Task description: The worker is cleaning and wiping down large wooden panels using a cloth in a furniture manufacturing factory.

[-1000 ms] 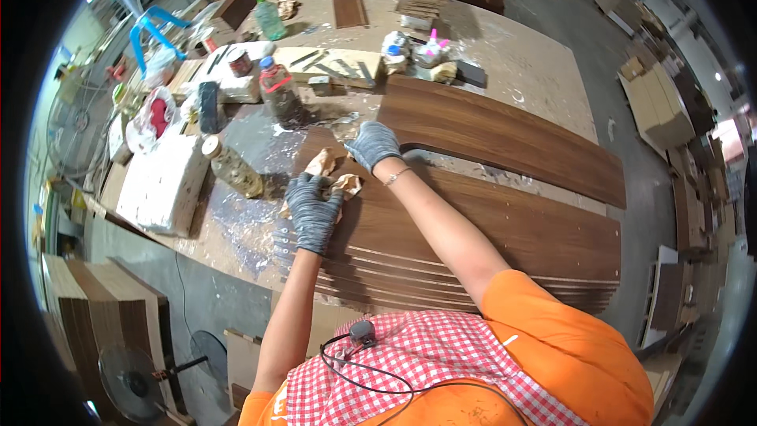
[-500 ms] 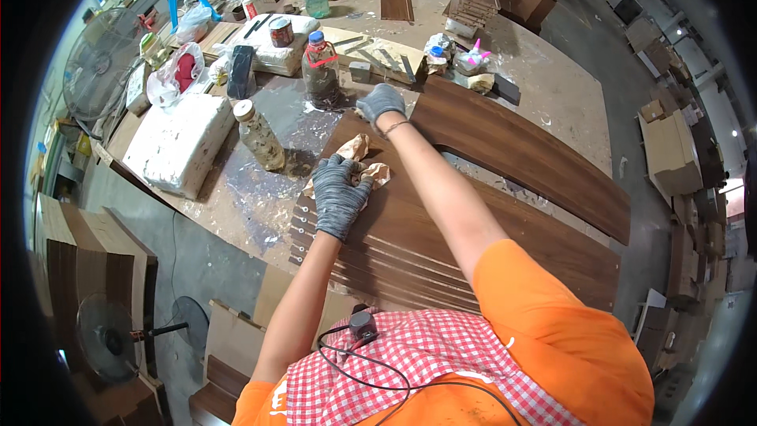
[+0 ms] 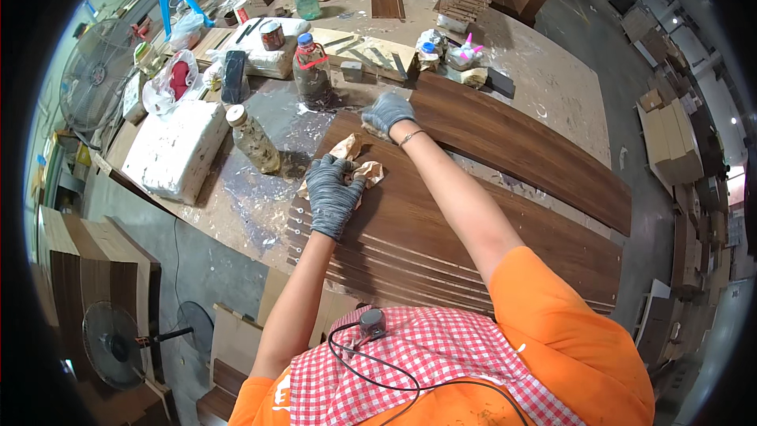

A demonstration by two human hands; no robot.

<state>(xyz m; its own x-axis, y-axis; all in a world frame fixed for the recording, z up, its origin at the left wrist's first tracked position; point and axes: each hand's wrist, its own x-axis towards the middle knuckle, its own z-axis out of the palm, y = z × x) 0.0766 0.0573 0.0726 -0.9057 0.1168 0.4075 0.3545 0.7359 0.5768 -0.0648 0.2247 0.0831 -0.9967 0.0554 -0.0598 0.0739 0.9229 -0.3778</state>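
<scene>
1. I see my left hand (image 3: 335,197), in a grey knit glove, pressed flat on a crumpled tan rag (image 3: 352,164); its grip is loosely closed over the cloth, fingers spread rather than clenched.
2. The rag lies on the near end of a stack of dark wood panels (image 3: 441,244), close to the table's left edge, where the panel ends step out one below another.
3. My right hand (image 3: 388,112), also gloved, rests further out on the end of a second dark panel (image 3: 520,150); whether its grip closes on a small wad of cloth beneath it I cannot tell.
4. To wipe well, I judge that the left palm should bear evenly on the rag and travel along the grain, from the stepped ends toward the table's right edge.
5. The right hand serves best as a brace, so that the top panel does not slide off the stack.
6. A plastic bottle of dark liquid (image 3: 313,71) and a smaller bottle (image 3: 254,140) stand just beyond the panel ends, on the stained part of the table (image 3: 552,87); I would keep my strokes clear of them.
7. A white foam block (image 3: 175,150) sits at the table's left edge, well apart from the rag.
</scene>
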